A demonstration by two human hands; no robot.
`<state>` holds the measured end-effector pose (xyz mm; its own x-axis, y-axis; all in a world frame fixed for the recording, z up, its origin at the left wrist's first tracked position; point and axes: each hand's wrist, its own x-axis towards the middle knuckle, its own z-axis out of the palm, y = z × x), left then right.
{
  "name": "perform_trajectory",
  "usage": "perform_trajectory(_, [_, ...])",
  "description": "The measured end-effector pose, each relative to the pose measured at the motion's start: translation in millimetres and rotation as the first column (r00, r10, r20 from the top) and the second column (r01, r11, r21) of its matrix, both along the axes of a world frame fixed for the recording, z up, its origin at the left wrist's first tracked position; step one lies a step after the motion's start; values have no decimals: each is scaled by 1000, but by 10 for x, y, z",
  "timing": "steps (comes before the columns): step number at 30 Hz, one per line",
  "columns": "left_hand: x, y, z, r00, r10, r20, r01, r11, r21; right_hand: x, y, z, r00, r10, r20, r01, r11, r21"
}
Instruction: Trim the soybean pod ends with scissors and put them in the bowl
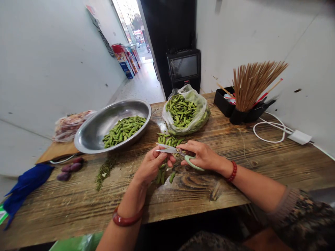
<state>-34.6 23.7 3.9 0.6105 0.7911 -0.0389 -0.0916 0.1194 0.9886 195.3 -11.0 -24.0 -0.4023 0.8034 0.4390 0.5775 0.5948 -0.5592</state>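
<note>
A pair of scissors (193, 163) with pale green handles is in my right hand (204, 154), its slightly parted blades pointing left. My left hand (151, 164) is closed in a pinch at the blade tips; what lies between its fingers is hidden. Just beyond both hands sits a small pile of green edamame pods (170, 141), and a few loose pods (172, 177) lie beneath them on the wooden table (193, 198). Behind the pile stands an open plastic bag (201, 116) full of pods. A steel basin (91, 134) at the left holds more pods.
Left of my hands lie a heap of trimmings (104, 172), several purple-red bulbs (70, 168) and a blue cloth (27, 184). Bagged meat-like pieces (69, 127) rest behind the basin. At right are bundled wooden skewers (251, 87), a black holder (237, 116) and a white cable (269, 140).
</note>
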Motion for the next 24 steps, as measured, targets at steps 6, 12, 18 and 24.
perform_trajectory(6, [-14,25,-41,997,80,13,-80,996,29,-10,-14,26,1000,-8,-2,8,1000,-15])
perform_trajectory(12, [-13,29,20,976,120,-180,-65,957,284,-5,-11,26,1000,7,-18,-8,1000,-19])
perform_trajectory(18, [-17,30,55,965,134,-226,-53,942,332,-5,-9,32,1000,7,-11,-7,999,-37])
perform_trajectory(24, [-47,56,9,961,136,-241,-40,930,366,-4,-13,44,999,-8,52,9,1000,-29])
